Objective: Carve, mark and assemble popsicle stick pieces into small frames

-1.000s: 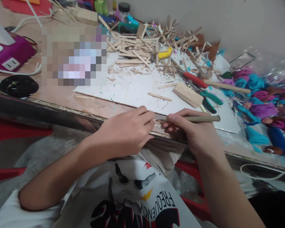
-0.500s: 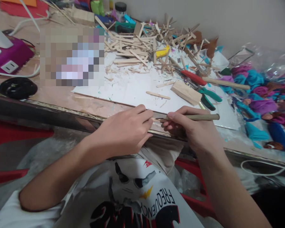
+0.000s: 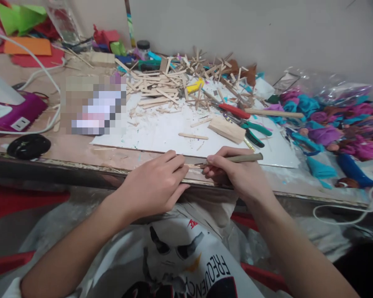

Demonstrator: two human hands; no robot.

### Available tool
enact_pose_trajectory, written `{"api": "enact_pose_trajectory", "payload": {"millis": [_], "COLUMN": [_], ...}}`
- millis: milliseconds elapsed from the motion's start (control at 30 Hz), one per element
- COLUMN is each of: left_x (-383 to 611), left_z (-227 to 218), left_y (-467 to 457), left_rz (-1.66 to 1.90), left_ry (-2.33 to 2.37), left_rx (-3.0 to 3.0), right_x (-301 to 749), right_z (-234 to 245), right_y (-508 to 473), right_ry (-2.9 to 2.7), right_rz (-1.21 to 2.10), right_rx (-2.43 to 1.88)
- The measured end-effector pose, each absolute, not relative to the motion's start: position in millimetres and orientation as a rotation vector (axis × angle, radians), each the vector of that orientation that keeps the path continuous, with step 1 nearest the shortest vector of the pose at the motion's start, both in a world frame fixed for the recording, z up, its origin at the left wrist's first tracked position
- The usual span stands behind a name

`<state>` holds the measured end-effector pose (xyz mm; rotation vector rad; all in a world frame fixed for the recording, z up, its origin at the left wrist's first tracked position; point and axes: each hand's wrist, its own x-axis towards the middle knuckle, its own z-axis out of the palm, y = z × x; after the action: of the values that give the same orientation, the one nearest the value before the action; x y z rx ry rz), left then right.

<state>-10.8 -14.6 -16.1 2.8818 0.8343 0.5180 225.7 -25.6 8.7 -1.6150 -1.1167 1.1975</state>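
Observation:
At the table's front edge, my left hand [image 3: 160,182] is closed, its fingers pressing down on a thin wooden craft stick [image 3: 191,166] that shows only at its right end. My right hand [image 3: 230,167] grips a slim craft knife [image 3: 248,158] like a pen, its olive-grey handle pointing right. The dark, narrow tip of the knife points left and meets the stick close to my left fingertips. How much of the stick lies under my left hand is hidden.
Behind my hands lies a white board [image 3: 155,132] bearing a loose craft stick [image 3: 193,136], a wooden block [image 3: 226,130], green-handled pliers [image 3: 256,130] and a heap of sticks [image 3: 161,85]. Colourful fabric pieces [image 3: 326,128] lie right. A black case [image 3: 29,146] and purple power strip [image 3: 21,109] stand left.
The camera view has tilted up, showing more wall and table behind. Both hands keep their hold, and the knife tip stays at the stick, with slightly more of the stick showing.

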Motion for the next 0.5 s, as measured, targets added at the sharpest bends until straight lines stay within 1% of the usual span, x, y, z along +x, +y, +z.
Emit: {"api": "enact_pose_trajectory", "payload": {"millis": [333,400,500], "left_x": [-9,-12,-28], "left_z": [-17,-15,-8], "left_y": [-14,-16,-36], "left_rz": [0.663,0.759,1.008], "left_ry": [0.834,0.829,0.754], "left_rx": [2.819,2.801,2.729], "right_x": [233,233,234], "right_z": [9,9,8], "right_y": [-26,-26,-26], "right_ry": [-1.118,-1.132,-1.102], "right_rz": [1.259,1.276,1.289], "right_rx": [-1.477,-1.465,-1.426]}}
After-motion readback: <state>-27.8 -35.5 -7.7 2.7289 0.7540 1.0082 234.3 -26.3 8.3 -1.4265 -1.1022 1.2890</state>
